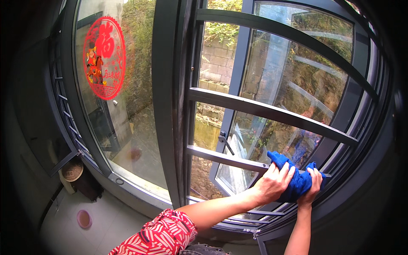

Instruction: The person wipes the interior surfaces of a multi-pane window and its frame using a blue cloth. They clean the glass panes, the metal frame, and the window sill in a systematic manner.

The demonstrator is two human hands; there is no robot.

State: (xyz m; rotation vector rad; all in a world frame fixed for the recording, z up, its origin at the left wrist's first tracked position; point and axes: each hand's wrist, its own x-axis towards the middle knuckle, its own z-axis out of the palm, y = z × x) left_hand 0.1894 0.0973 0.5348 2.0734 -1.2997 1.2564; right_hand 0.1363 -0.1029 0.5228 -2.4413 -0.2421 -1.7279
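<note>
A blue cloth (295, 183) is bunched over a dark metal crossbar (228, 157) of the window guard, near the bar's right end. My left hand (275, 181) grips the cloth's left part from above. At its right part, my right hand (310, 188) has its fingers closed on the cloth. Behind the bars, a casement window (271, 79) with a dark handle (227, 143) stands swung outward, its glass reflecting a figure and the bars.
More crossbars (271, 110) run above my hands. To the left is a fixed glass pane with a round red decorative sticker (104, 58). A pink basin (84, 219) rests on the tiled floor, near a woven-topped basket or stool (72, 171) in the corner.
</note>
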